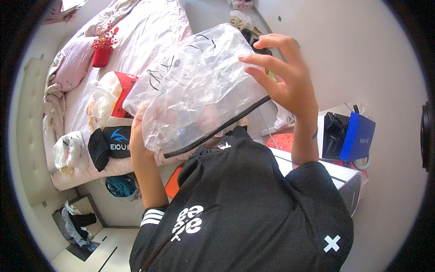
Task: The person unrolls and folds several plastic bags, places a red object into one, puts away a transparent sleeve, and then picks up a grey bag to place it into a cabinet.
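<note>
A clear plastic bag (200,81) with a dark edge strip and black line markings is spread out between my hands, in front of my chest. My left hand (141,132) grips its lower left side, with the fingers partly seen behind the film. Beside the bag's right side, my right hand (280,69) is raised with its fingers curved and apart; the fingertips face the film and hold nothing that I can see. Through the bag, blurred shapes below it show faintly.
To the left stands a bed (153,30) bearing a red flowerpot (101,57), a red and white bag (117,95), a black bag (117,142) and a white plastic bag (71,149). On the right, a blue box (358,136) stands by a white cabinet (343,171). Shoes (241,24) lie beyond.
</note>
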`<state>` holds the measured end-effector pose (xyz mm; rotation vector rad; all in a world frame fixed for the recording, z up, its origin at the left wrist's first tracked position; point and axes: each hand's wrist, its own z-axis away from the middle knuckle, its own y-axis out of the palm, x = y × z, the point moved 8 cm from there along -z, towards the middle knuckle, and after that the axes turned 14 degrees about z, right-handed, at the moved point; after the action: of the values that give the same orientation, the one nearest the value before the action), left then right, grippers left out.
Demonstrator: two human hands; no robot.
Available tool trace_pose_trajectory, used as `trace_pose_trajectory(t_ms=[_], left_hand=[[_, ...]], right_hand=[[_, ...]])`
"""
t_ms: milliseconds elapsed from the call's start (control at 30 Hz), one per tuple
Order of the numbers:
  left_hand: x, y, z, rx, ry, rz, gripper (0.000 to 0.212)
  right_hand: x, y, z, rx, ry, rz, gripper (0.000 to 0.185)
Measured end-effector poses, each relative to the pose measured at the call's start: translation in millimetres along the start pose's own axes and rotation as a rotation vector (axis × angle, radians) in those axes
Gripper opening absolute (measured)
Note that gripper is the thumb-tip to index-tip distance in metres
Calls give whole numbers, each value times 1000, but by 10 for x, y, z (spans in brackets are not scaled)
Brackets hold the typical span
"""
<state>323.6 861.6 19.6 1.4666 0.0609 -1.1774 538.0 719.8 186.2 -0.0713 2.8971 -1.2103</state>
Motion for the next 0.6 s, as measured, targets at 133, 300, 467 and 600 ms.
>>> trace_pose_trajectory(t_ms=[133,300,467,600], left_hand=[[-97,100,77,74,40,37,26],[-170,127,152,82,82,47,30],[-369,77,168,66,284,-410,33],[-500,122,144,113,454,-856,33]], right_hand=[[113,-11,-21,-16,-108,38,18],[242,1,-71,54,-209,93,21],[159,-191,-37,-174,-186,92,14],[-93,-410,35,-383,-122,-13,7]])
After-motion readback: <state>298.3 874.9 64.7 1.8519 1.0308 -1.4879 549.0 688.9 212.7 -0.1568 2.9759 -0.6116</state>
